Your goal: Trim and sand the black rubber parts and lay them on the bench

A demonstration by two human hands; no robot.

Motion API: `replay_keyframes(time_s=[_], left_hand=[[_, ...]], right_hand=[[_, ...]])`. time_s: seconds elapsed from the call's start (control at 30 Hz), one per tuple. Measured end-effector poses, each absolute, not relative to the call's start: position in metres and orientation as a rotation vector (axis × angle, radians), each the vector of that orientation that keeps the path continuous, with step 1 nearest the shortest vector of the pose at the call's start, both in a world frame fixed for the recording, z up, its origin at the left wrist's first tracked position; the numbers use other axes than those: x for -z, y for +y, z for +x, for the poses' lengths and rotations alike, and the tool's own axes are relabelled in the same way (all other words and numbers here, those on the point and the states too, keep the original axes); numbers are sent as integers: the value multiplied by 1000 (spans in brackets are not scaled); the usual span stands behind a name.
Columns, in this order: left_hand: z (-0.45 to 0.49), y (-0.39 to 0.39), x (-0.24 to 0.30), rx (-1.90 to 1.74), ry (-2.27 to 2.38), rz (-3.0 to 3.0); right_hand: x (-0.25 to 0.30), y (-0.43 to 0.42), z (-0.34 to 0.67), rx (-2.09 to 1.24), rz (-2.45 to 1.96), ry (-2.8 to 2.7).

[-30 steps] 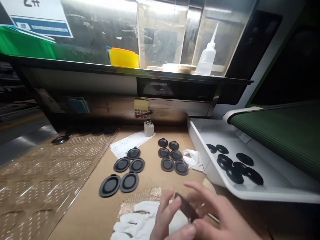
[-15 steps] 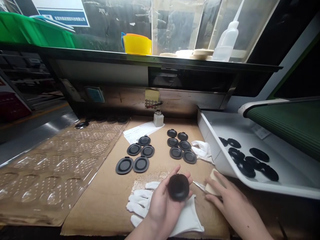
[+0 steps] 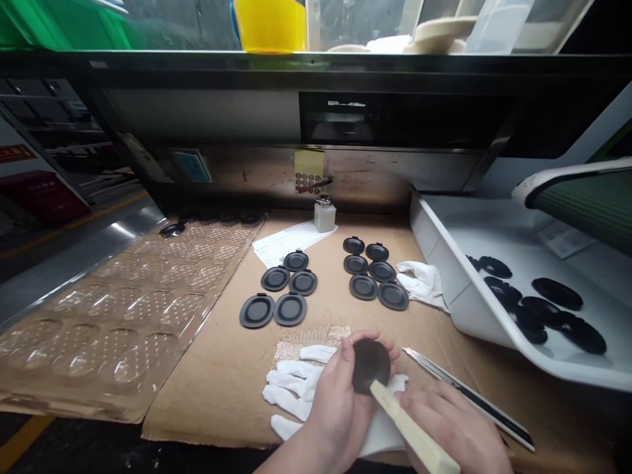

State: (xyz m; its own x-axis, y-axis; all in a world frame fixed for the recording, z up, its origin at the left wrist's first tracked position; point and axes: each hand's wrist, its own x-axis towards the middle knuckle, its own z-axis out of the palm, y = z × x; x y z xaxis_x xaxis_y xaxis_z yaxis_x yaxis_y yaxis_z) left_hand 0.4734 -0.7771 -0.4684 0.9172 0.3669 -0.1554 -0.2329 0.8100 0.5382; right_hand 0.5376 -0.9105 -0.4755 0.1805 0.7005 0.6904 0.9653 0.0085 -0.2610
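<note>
A round black lid-like part (image 3: 370, 365) rests in the palm of my left hand (image 3: 340, 401), the fingers curled round its edge. My right hand (image 3: 449, 421) grips a long cream-coloured block (image 3: 412, 431), whose narrow end meets the lower edge of the black part. I cannot tell what the block is made of. Under my hands lies a white glove (image 3: 291, 388) on the cardboard (image 3: 212, 382). A utility knife (image 3: 469, 395) lies beside my right hand. Ahead, similar black parts form a left group (image 3: 274, 311) and a right group (image 3: 363, 287).
A clear plastic blister tray (image 3: 133, 296) covers the left side. On the right, a white bin (image 3: 474, 329) holds several black parts. A small pump bottle (image 3: 324, 216) stands on a paper sheet (image 3: 276, 240) at the back. Another white glove (image 3: 422, 283) lies against the bin.
My right hand has come left from beside the knife, bringing the cream block against the black part. The knife now shows in full. The camera view has tilted down and shifted.
</note>
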Motion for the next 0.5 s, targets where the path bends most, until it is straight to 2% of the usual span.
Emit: replay_keyframes(time_s=[0.27,0.5], left_hand=[[475,-775,470,-297,262,522],[475,-776,471,-296,305,610]], right_hand=[[480,-903,543,464,-1677,-1481],[451,-899,581,467,-1782,-1685]])
